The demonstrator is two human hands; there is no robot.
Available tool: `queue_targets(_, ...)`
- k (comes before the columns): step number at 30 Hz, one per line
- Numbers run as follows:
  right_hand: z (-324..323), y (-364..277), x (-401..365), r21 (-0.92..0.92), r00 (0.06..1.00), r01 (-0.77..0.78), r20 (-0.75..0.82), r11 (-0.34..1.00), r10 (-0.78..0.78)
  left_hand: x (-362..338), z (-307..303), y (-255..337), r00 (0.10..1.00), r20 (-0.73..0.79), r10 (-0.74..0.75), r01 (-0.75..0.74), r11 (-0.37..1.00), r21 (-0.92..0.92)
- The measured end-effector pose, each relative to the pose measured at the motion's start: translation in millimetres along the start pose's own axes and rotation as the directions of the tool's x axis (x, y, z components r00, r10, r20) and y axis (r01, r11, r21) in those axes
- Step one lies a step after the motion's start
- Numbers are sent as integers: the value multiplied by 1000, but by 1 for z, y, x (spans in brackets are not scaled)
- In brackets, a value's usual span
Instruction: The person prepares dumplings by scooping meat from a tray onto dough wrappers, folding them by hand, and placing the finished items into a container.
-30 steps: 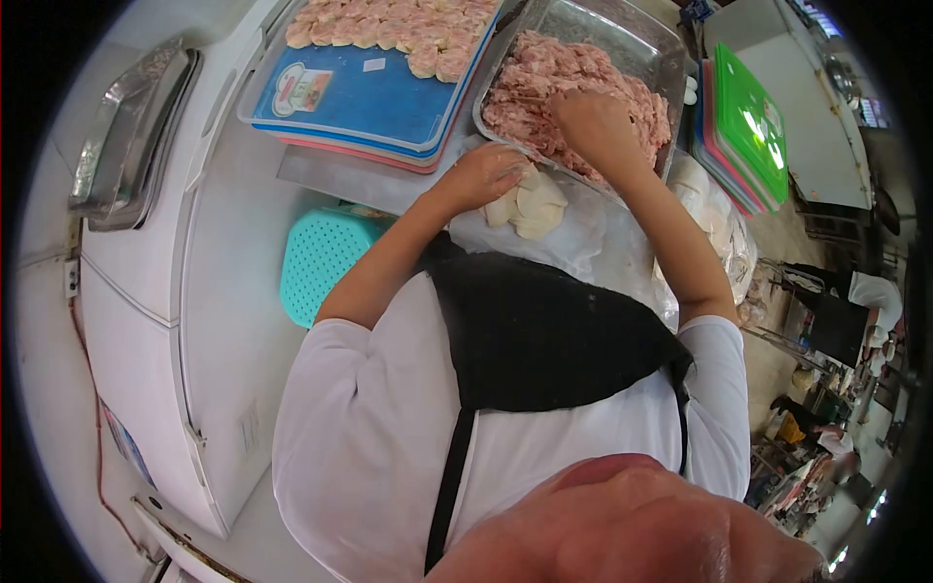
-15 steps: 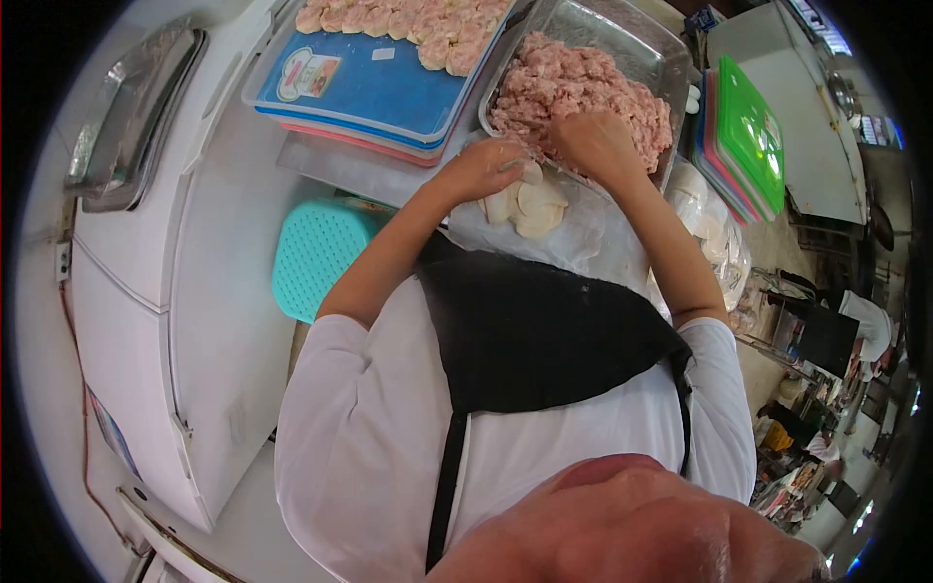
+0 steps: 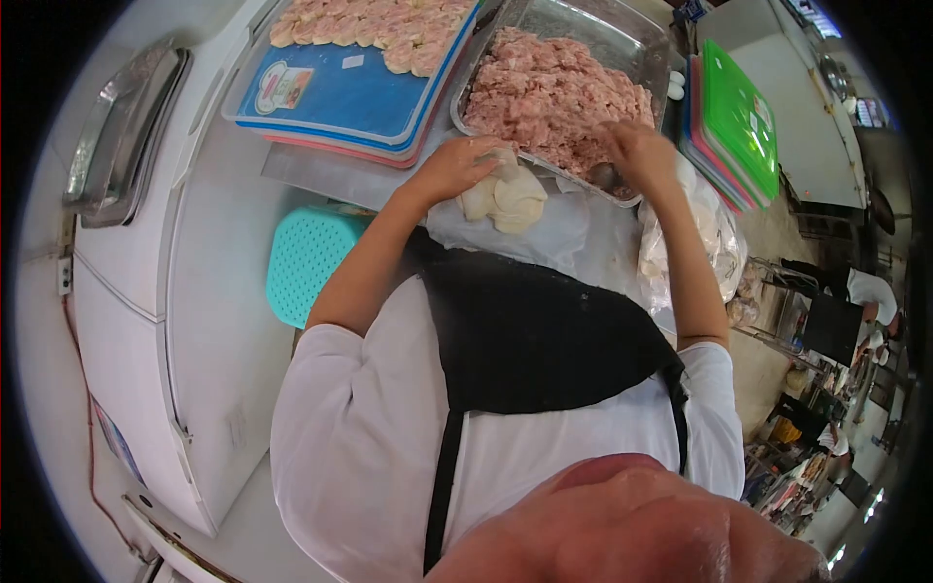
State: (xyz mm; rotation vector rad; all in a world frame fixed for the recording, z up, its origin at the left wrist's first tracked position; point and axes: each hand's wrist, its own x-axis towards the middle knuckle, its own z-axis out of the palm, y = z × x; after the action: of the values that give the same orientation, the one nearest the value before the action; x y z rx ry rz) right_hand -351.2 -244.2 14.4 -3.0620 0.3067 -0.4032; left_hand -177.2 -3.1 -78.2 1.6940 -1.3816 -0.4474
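Pink ground meat (image 3: pixel 549 92) fills much of a metal tray (image 3: pixel 637 34). My right hand (image 3: pixel 639 153) is over the tray's near right corner, fingers bent, beside a dark round thing (image 3: pixel 603 176) lying at the meat's edge; whether it holds anything is hidden. My left hand (image 3: pixel 459 165) is at the tray's near left corner, its fingers curled on a pale dough wrapper. Several round dough wrappers (image 3: pixel 515 202) lie overlapping on clear plastic just below it. Filled pieces (image 3: pixel 389 24) sit in rows on a blue tray lid (image 3: pixel 335 92) at the left.
Stacked lids with a green one (image 3: pixel 741 121) on top stand to the right, near white eggs (image 3: pixel 675 87). A plastic bag of pale wrappers (image 3: pixel 714 238) is below them. A turquoise basket (image 3: pixel 313 262) stands at the left, beside a white freezer (image 3: pixel 219 321). People appear far right.
My right hand has moved right and out of the meat, uncovering the dark round thing. My left hand remains by the wrappers. The whole view has shifted slightly.
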Motion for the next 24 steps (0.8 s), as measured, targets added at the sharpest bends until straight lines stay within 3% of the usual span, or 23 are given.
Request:
queue_targets(3,-12,6,15,-114,994,48,-93,992,-59,4,-1,6,998,66,25,-24,1000,-16)
queue_targets(6,23,10,3,-83,987,146,75,986,-140,3,8,-2,996,64,56,-54,998,-22)
queue_targets(7,25,-2,-1,-53,993,97,72,994,-93,3,10,-4,997,61,51,-50,999,-10)
queue_targets(10,32,-22,-15,43,988,146,53,988,-148,4,12,-3,998,61,20,-21,1000,10)
queue_targets(11,31,-33,-19,122,992,23,117,992,-38,5,10,-1,998,61,8,-9,1000,16)
queue_targets(14,47,-23,-31,263,970,-112,237,958,48,8,3,18,999,-8,-39,39,996,-77)
queue_targets(17,52,-10,-31,495,933,-303,327,814,149,17,7,13,990,4,-141,141,988,-61)
queue_targets(20,49,11,-26,609,948,-311,248,730,198,43,0,18,968,-210,137,-154,986,-64)
queue_targets(23,6,10,-13,619,837,-543,338,568,431,73,-13,40,913,-341,-224,74,913,-401)
queue_targets(24,5,10,-12,718,856,-484,270,500,441,83,-13,43,893,-316,-320,60,782,-621)
